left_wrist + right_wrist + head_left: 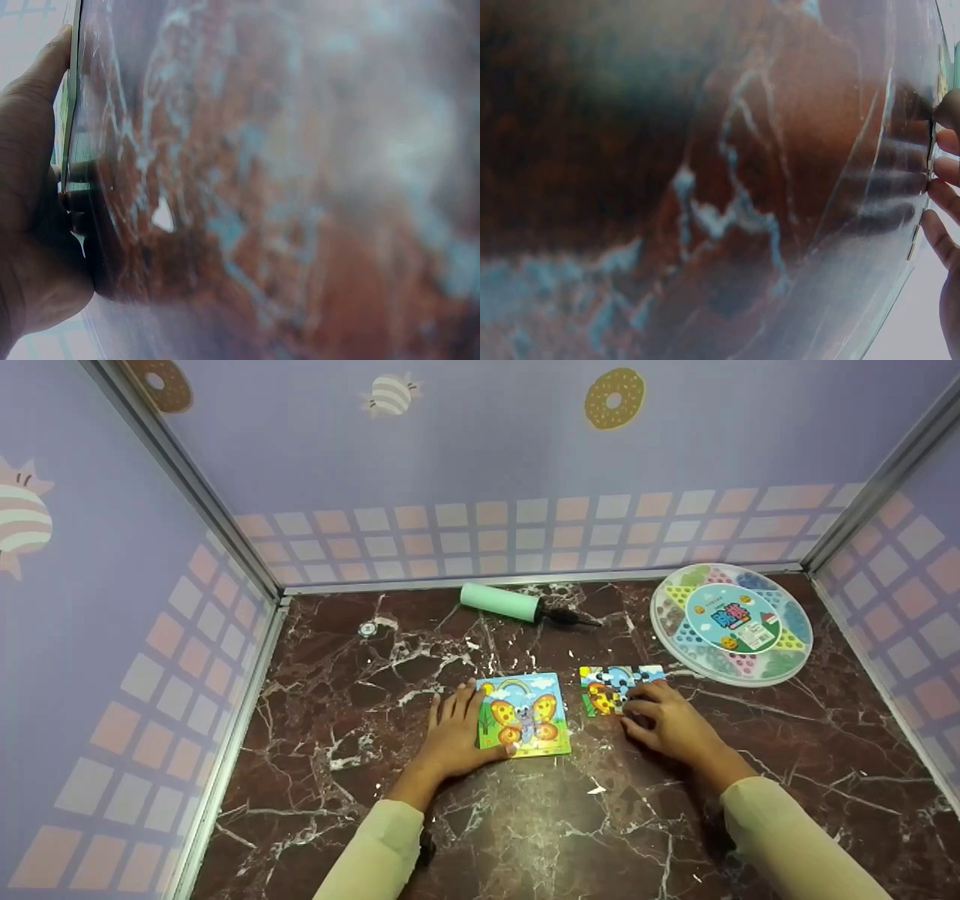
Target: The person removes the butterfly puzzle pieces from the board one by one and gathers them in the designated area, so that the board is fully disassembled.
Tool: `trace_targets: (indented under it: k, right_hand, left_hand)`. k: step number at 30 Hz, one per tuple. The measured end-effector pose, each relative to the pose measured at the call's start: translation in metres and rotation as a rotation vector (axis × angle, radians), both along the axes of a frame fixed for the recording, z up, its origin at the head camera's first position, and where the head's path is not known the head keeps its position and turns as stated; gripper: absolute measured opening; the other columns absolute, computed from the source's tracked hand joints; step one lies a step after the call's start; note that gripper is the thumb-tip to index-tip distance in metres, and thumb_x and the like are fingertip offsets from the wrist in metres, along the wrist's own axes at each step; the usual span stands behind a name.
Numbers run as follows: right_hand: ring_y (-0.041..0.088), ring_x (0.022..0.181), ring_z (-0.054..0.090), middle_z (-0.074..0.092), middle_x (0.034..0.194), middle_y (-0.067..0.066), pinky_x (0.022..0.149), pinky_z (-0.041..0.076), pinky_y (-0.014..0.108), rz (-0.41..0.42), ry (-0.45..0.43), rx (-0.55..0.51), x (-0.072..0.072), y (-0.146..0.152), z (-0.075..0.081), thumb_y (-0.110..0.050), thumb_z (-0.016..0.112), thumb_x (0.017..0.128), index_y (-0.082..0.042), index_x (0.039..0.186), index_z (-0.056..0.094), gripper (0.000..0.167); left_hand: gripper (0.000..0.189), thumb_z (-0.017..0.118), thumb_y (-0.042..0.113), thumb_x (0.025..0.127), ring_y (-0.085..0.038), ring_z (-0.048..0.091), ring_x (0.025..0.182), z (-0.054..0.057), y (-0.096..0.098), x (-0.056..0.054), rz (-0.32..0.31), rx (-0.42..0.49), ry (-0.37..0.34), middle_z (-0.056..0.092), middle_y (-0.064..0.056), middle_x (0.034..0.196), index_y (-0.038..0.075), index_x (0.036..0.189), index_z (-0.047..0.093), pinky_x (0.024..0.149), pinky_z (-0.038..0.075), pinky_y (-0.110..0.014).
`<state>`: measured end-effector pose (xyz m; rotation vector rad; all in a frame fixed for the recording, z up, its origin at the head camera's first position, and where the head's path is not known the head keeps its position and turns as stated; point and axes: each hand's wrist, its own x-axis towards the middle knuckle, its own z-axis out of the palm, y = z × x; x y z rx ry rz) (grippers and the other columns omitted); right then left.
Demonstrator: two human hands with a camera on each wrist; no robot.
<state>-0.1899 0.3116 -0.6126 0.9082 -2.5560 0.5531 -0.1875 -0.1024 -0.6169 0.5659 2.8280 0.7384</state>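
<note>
A square picture board (525, 716) with a butterfly and rainbow lies on the table, in the middle of the head view. My left hand (457, 735) rests at its left side, fingers spread along the edge and thumb over the lower left corner. To the right, a partly joined jigsaw puzzle (600, 701) shows a similar picture. My right hand (667, 724) bends over its lower right part, fingertips and thumb together on a puzzle piece that they mostly hide. In the right wrist view, fingertips (937, 180) touch the puzzle's thin edge.
Behind the puzzle lies a mint-green hand pump (499, 602) with a black nozzle. A round clear game box (667, 649) with coloured pieces sits at the back right. A small round disc (367, 628) lies at the back left. Panel walls (517, 457) enclose the dark marbled table (345, 802).
</note>
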Motion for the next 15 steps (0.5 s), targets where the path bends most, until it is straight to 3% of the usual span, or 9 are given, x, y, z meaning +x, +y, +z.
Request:
trace_targets:
  k: [11, 15]
  right_hand:
    - [0.036, 0.107, 0.069, 0.076, 0.117, 0.016, 0.096, 0.061, 0.059, -0.009, -0.030, 0.008, -0.0011, -0.0003, 0.0000, -0.016, 0.092, 0.088, -0.009, 0.102, 0.085, 0.017]
    - [0.036, 0.107, 0.068, 0.076, 0.118, 0.016, 0.094, 0.061, 0.059, -0.012, -0.041, 0.016, -0.0010, 0.0000, 0.0002, -0.016, 0.091, 0.089, -0.009, 0.103, 0.085, 0.017]
  left_hand:
    - [0.124, 0.068, 0.084, 0.089, -0.043, 0.013, 0.173, -0.0029, -0.0004, -0.0015, 0.001, -0.011, -0.005, 0.013, -0.017, 0.187, 0.007, 0.176, 0.023, 0.139, -0.002, -0.068]
    - [0.121, 0.069, 0.081, 0.091, -0.041, 0.013, 0.174, 0.0020, 0.0006, 0.0003, 0.003, -0.034, -0.017, 0.012, -0.015, 0.187, 0.009, 0.176, 0.023, 0.139, -0.001, -0.068]
